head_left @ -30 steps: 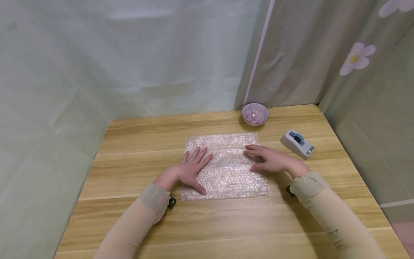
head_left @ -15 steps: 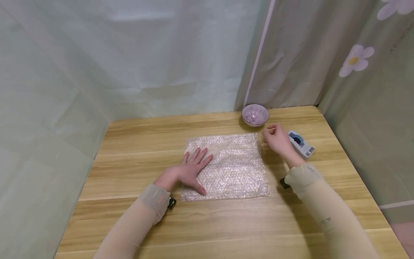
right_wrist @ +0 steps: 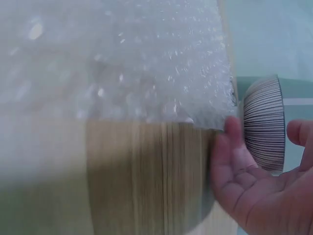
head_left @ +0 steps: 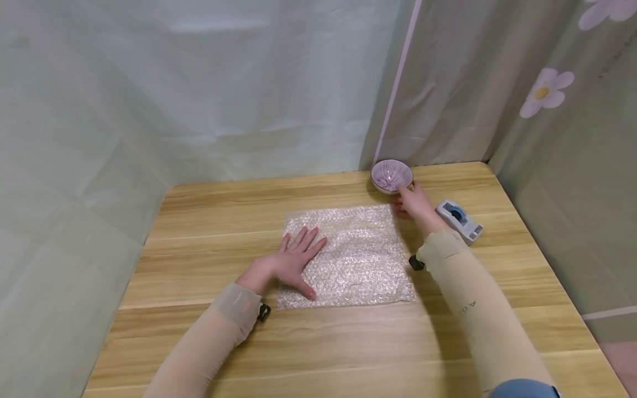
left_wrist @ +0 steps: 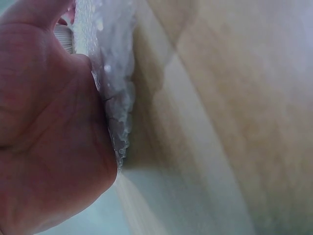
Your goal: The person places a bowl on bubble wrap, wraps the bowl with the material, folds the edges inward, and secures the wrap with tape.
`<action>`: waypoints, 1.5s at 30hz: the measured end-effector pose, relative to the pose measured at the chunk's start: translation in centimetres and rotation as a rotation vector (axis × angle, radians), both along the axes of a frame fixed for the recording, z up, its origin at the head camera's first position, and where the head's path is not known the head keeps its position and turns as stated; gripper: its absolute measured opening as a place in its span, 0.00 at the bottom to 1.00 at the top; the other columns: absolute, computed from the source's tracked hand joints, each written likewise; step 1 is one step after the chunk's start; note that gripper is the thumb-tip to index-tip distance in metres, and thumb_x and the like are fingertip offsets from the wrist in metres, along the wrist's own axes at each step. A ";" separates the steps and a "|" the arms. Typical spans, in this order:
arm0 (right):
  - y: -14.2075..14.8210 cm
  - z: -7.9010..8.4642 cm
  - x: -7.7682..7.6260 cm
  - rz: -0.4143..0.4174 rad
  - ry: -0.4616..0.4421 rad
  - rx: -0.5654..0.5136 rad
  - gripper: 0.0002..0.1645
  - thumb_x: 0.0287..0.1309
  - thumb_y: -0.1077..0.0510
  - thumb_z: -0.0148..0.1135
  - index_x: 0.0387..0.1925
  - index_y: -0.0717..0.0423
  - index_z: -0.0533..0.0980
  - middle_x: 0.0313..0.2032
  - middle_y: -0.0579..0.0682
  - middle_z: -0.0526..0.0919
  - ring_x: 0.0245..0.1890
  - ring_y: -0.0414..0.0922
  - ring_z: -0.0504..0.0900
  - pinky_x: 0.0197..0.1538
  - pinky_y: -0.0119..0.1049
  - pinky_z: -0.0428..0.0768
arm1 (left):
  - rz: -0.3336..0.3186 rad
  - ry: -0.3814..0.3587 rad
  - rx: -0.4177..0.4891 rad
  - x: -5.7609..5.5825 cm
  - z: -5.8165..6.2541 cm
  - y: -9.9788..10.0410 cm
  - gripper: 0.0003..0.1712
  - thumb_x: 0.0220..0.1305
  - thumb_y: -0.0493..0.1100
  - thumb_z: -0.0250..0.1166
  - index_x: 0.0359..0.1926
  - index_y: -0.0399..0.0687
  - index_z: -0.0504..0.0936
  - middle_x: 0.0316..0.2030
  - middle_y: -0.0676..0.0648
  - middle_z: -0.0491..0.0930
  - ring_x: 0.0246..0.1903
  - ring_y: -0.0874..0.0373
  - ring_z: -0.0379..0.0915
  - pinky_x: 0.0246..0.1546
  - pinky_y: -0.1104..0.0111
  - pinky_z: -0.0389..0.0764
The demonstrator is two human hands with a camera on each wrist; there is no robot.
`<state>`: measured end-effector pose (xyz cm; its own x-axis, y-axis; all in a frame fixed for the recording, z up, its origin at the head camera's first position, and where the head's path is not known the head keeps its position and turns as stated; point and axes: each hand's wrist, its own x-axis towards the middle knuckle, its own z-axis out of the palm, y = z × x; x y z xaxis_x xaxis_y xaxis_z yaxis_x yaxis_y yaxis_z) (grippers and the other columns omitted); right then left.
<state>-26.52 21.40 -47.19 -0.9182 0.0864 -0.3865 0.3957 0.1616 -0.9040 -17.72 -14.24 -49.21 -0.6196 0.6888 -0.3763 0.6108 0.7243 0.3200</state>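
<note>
My right hand (head_left: 417, 205) at the bowl (head_left: 391, 172), my left hand (head_left: 294, 265) on the bubble wrap (head_left: 358, 262).
My left lies flat, fingers spread; my right, thumb and fingers parted, has no grip on the bowl's near-right side, at the bench's (head_left: 318, 348) back. I judge this the pick-up step; next calls for pinching the rim securely.
</note>
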 end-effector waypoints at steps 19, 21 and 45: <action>-0.2 -0.5 -1.4 -0.059 -0.023 -0.050 0.26 0.75 0.54 0.40 0.69 0.59 0.56 0.51 0.61 0.79 0.28 0.37 0.81 0.38 0.31 0.80 | 0.006 -0.012 0.007 0.0 -0.3 0.1 0.81 0.36 0.81 0.69 0.79 0.58 0.30 0.77 0.43 0.17 0.74 0.42 0.12 0.69 0.37 0.25; -0.2 -0.5 -1.4 -0.075 -0.019 -0.085 0.26 0.75 0.55 0.40 0.69 0.59 0.56 0.48 0.61 0.79 0.27 0.38 0.80 0.40 0.32 0.82 | 0.008 -0.013 0.006 0.0 -0.3 0.1 0.81 0.36 0.81 0.68 0.79 0.58 0.30 0.76 0.44 0.17 0.74 0.42 0.12 0.69 0.38 0.25; -1.0 1.2 0.7 -0.092 0.002 -0.248 0.29 0.69 0.64 0.39 0.69 0.63 0.52 0.31 0.53 0.80 0.23 0.41 0.82 0.35 0.34 0.86 | 0.012 -0.032 -0.002 0.3 -0.2 0.3 0.81 0.36 0.81 0.69 0.79 0.59 0.28 0.76 0.44 0.16 0.74 0.42 0.11 0.69 0.38 0.24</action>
